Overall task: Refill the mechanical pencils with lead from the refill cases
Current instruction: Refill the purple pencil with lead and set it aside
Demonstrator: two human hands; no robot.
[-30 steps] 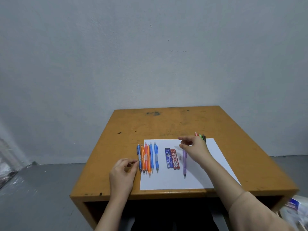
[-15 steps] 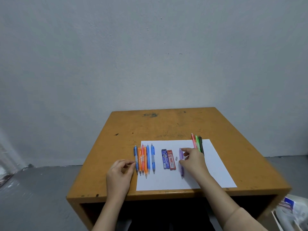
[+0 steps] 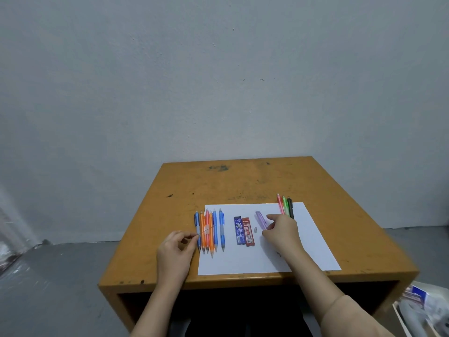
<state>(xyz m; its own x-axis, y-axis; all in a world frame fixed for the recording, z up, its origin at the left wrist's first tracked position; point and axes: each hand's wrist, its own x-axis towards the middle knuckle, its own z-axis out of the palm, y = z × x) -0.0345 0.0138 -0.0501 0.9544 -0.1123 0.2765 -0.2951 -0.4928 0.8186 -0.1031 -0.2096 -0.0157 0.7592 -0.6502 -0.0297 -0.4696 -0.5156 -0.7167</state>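
Moved since earlier: your right grip (image 3: 283,231) had left the pink, green and black pencils (image 3: 284,206) at the far right of the paper (image 3: 243,262) and taken up the purple pencil (image 3: 260,218), which no longer lay flat.
Head view, right grip: your fingers were curled round the purple pencil's near half, and its far end tilted up and toward the cases.
Head view, left grip: your left grip (image 3: 175,251) pinched one thin lead (image 3: 206,230) between thumb and forefinger, and the free end hung over the row of blue and orange pencils (image 3: 210,231).
Head view, cases: the blue refill case (image 3: 238,231) and red refill case (image 3: 248,232) lay side by side, touching, mid-paper. A small grey cap (image 3: 255,229) sat just beside the red one.
Head view, tabletop: the paper lay near the front edge of the orange tabletop (image 3: 218,186).
Step, as I judged it: you were bringing lead and pencil together, well apart as yet.
Risk, snapping: the lead could break if you pressed it in at an angle.
Risk, dropping: a loosened pinch could lose the lead among the row.
Risk, cap: your right wrist could knock the loose cap and send it rolling.
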